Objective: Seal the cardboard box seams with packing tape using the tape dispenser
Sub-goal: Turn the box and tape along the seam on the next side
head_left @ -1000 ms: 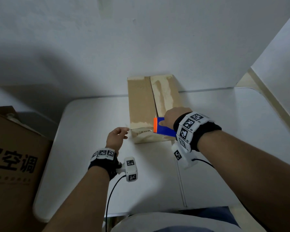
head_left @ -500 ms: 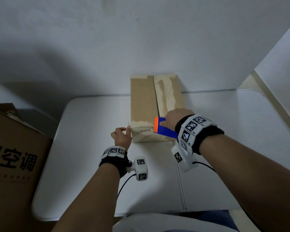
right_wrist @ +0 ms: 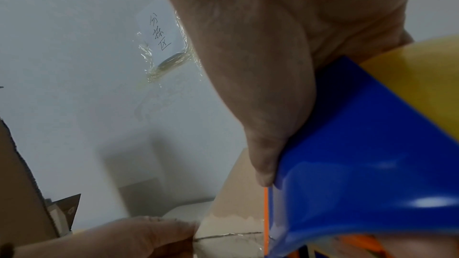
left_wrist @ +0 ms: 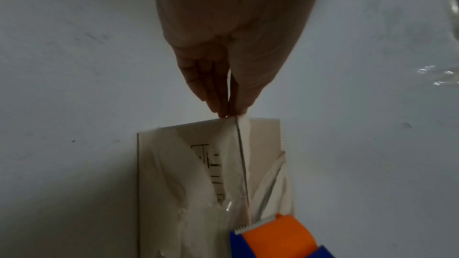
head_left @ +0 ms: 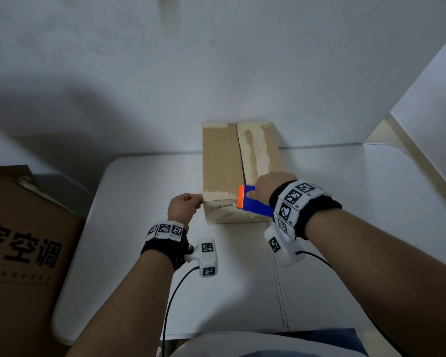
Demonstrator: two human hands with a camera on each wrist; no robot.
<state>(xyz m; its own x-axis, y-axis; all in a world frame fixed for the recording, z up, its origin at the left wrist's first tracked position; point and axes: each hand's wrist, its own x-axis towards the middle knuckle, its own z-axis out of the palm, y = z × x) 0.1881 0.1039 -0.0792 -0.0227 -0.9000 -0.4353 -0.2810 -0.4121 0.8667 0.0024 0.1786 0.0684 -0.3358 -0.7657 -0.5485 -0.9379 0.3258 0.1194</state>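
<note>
A narrow cardboard box (head_left: 221, 161) lies on the white table (head_left: 144, 253), its top seam running away from me. My right hand (head_left: 268, 188) grips a blue and orange tape dispenser (head_left: 251, 202) at the box's near right corner; the dispenser (left_wrist: 275, 236) shows its toothed blade in the left wrist view. A strip of clear tape (left_wrist: 242, 162) stretches from it along the box's near top edge. My left hand (head_left: 184, 208) pinches the tape's free end at the near left corner, with fingertips (left_wrist: 224, 111) pressed together. The dispenser (right_wrist: 360, 164) fills the right wrist view, with the left hand (right_wrist: 119, 238) low left.
A large brown carton (head_left: 23, 240) with printed characters stands left of the table. A white wall (head_left: 216, 60) rises behind the box, and a white panel (head_left: 428, 104) closes the right side. A paper note (right_wrist: 159, 32) is taped to the wall.
My left hand moved up to the box's near left corner and closed into a pinch on the tape end. The right hand with the dispenser has hardly moved.
</note>
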